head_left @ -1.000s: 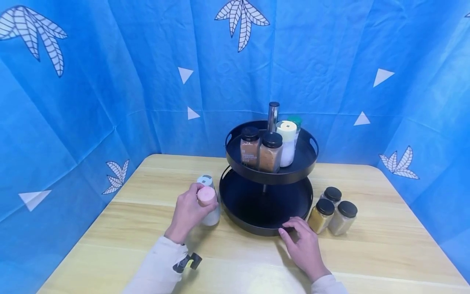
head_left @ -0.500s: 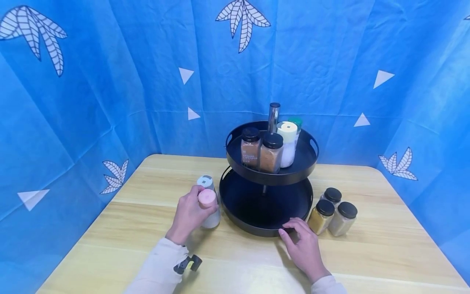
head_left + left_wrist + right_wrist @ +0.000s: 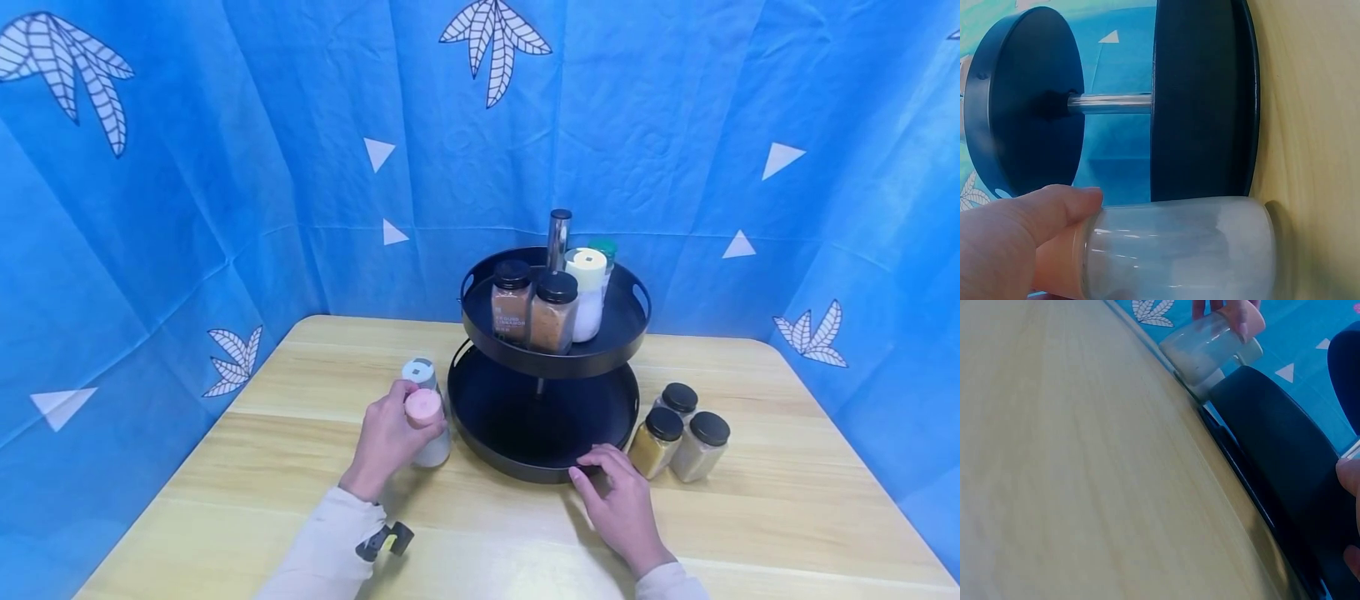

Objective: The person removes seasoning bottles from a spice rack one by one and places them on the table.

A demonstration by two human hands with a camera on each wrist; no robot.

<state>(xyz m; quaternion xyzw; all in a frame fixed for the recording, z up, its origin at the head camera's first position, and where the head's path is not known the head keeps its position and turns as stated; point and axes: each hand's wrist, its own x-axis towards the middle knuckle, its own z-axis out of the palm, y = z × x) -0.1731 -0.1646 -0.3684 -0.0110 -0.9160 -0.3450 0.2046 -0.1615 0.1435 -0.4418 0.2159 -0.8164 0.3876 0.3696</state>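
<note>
My left hand (image 3: 384, 435) grips a clear shaker bottle (image 3: 1179, 250) by its pink cap (image 3: 424, 407). White contents show through the bottle's wall. The bottle is upright, its base close over the table, left of a black two-tier rack. Just behind it stands another shaker bottle with a pale cap (image 3: 417, 371), partly hidden. My right hand (image 3: 621, 507) pinches the front right rim of the rack's lower tray (image 3: 510, 463); in the right wrist view a fingertip (image 3: 1349, 475) lies at the tray's edge. No jars stand in the lower tray.
On the upper tray (image 3: 517, 353) stand two black-capped spice jars (image 3: 551, 321), a white-capped shaker (image 3: 588, 300) and a green-capped container (image 3: 606, 250). Three black-capped jars (image 3: 697, 450) stand on the wooden table (image 3: 795, 500) right of the rack. Blue cloth (image 3: 645, 150) surrounds the table.
My left hand and the pink-capped bottle have shifted very slightly toward me. My right hand stays at the lower tray's rim.
</note>
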